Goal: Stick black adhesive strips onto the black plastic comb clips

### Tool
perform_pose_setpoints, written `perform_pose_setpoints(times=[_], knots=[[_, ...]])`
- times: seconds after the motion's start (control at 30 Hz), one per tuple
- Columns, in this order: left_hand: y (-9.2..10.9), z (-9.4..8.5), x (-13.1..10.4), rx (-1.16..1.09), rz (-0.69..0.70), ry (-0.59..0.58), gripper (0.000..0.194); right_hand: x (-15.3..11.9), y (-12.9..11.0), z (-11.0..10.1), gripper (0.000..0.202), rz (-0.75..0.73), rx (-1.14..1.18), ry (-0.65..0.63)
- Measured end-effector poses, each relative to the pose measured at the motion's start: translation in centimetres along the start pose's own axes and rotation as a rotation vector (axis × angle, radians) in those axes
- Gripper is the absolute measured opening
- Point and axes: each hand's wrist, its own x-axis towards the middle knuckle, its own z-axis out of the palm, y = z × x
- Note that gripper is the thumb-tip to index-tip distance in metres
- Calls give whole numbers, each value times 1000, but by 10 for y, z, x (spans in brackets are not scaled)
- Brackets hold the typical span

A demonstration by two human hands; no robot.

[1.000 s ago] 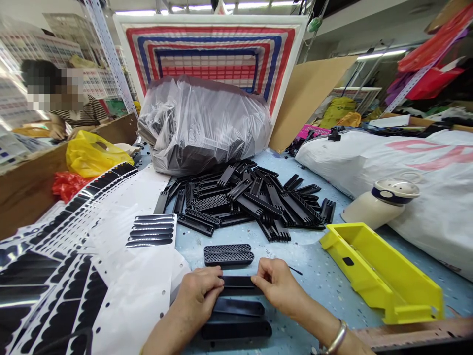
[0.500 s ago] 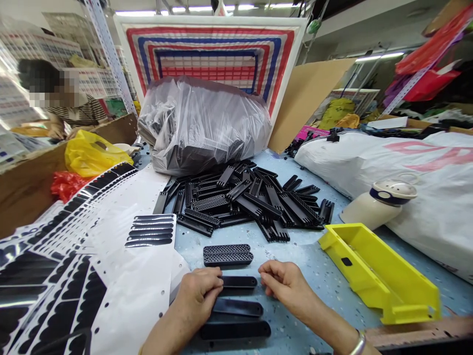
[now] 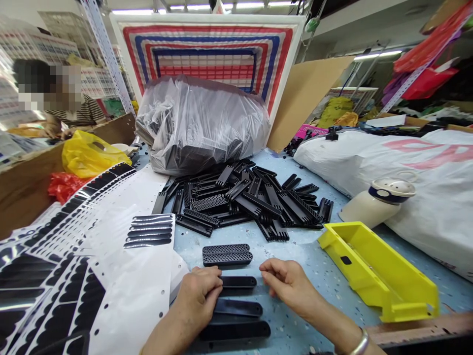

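Observation:
My left hand [image 3: 198, 293] is closed, thumb and fingers pinching the left end of a long black plastic piece [image 3: 239, 282] that lies smooth side up. Just off that piece's right end, my right hand [image 3: 286, 281] has its fingers curled in, with nothing visible in them. Closer to me lie more smooth black pieces, one [image 3: 242, 308] slightly angled and a larger-looking one [image 3: 236, 330]. Beyond my hands, two black pieces with a lattice underside [image 3: 226, 255] rest side by side.
A heap of black plastic pieces [image 3: 244, 197] spreads behind, before a bagged bundle [image 3: 207, 128]. Sheets of black stickers [image 3: 148, 231] cover the left. On the right stand a yellow bin [image 3: 380, 276], a cream bottle [image 3: 373, 202] and a white sack [image 3: 424, 172]. A person [image 3: 84, 111] sits far left.
The whole view has shifted very slightly. Both hands keep nearly the same pose, and the black pieces stay where they were.

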Motion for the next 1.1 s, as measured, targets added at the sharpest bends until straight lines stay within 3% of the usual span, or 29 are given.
perform_pose_setpoints(times=[0.1, 0.17, 0.33, 0.47, 0.57, 0.7, 0.83, 0.93, 1.1], knots=[[8, -3, 3, 83, -14, 5, 22, -2, 18, -29, 22, -203, -366, 156], [15, -5, 6, 130, 4, 11, 21, -3, 32, -45, 22, -220, -586, 197], [33, 5, 19, 182, 73, -45, 16, -1, 60, -51, 24, -322, -813, 197], [38, 24, 30, 212, 41, -150, 12, 6, 67, -41, 33, -463, -828, 313], [37, 34, 32, 239, 6, -190, 15, 4, 63, -35, 34, -486, -778, 373], [33, 40, 28, 258, 6, -191, 13, -14, 47, -24, 26, -445, -484, 306], [31, 42, 25, 236, -23, -192, 14, -29, 25, -11, 20, -534, -262, 180], [31, 42, 27, 197, -48, -202, 15, -31, 12, -4, 23, -541, -231, 126], [30, 41, 29, 149, -68, -191, 14, -31, 8, 6, 28, -516, -271, 150]])
